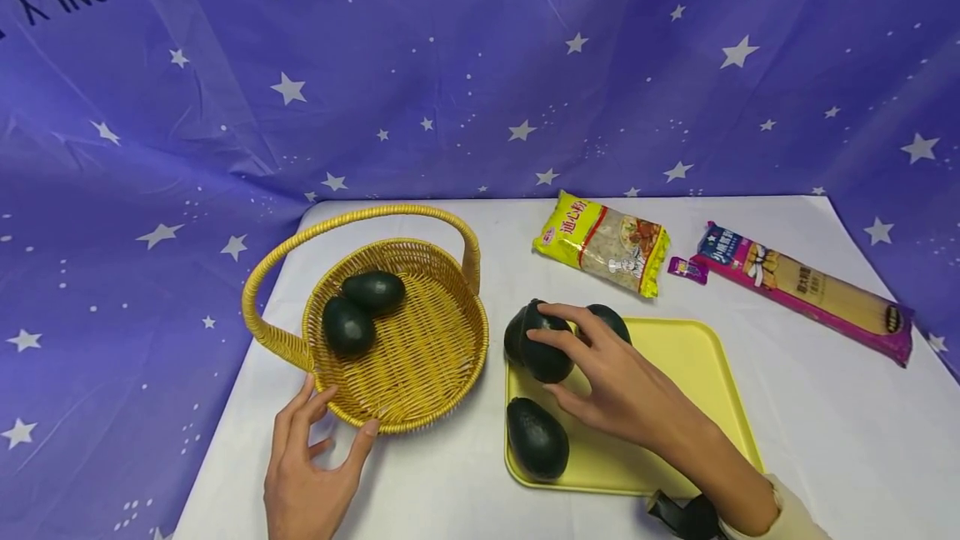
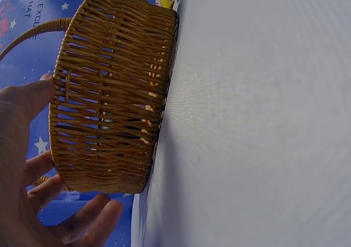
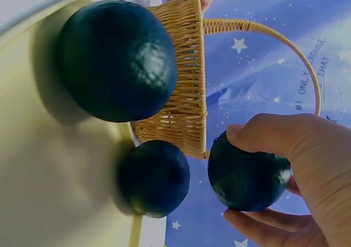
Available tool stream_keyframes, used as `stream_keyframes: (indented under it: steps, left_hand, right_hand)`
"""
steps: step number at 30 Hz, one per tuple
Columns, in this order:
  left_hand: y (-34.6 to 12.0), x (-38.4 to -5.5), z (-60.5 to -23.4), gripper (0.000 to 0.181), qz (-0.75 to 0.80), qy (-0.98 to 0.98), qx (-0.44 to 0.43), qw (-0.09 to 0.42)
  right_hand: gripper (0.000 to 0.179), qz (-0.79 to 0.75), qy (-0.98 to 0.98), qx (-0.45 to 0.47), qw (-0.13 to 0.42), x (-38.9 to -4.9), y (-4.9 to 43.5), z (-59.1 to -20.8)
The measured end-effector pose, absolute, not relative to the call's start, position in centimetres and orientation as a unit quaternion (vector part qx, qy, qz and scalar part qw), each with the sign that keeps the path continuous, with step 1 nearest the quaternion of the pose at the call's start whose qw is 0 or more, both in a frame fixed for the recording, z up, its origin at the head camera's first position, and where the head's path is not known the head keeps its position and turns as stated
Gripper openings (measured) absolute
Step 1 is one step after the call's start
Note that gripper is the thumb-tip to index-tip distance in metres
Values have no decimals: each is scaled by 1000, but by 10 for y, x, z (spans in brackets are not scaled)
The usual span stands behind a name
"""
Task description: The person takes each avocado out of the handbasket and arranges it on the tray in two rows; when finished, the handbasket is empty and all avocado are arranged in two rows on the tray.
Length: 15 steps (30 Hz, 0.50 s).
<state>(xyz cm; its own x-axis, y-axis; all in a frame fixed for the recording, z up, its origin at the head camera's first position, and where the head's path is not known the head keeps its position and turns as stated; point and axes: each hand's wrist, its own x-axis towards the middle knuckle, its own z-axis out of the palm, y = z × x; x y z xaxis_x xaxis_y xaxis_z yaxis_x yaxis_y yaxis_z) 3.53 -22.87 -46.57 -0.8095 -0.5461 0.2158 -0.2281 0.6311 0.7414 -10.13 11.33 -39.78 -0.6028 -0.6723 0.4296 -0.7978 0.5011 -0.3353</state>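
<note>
A dark green avocado (image 1: 546,354) is held by my right hand (image 1: 611,373) between thumb and fingers, raised above the tray's left side. In the right wrist view that avocado (image 3: 247,173) is apart from the others. Beneath and around it on the yellow tray (image 1: 693,373) lie an avocado (image 1: 536,440) near the front, one (image 1: 513,338) partly hidden behind the held one, and another (image 1: 611,322) partly covered by the hand. My left hand (image 1: 311,465) touches the rim of the wicker basket (image 1: 431,340) with thumb and fingers spread. Inside sit two avocados (image 1: 373,292), (image 1: 348,327).
A yellow bag of pasta (image 1: 603,244) lies behind the tray. To its right are a small purple packet (image 1: 687,270) and a long pack of noodles (image 1: 810,290). A dark object (image 1: 686,515) sits below the right forearm. The basket's handle (image 1: 360,215) arches upward.
</note>
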Motion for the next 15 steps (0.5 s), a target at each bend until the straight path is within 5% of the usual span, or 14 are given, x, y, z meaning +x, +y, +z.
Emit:
stream_keyframes:
  steps: [15]
  left_hand:
    - [-228,35,-466,67,-368,-876,224,217]
  right_hand:
    - [77,256,-873,400,109,-86,135,-415]
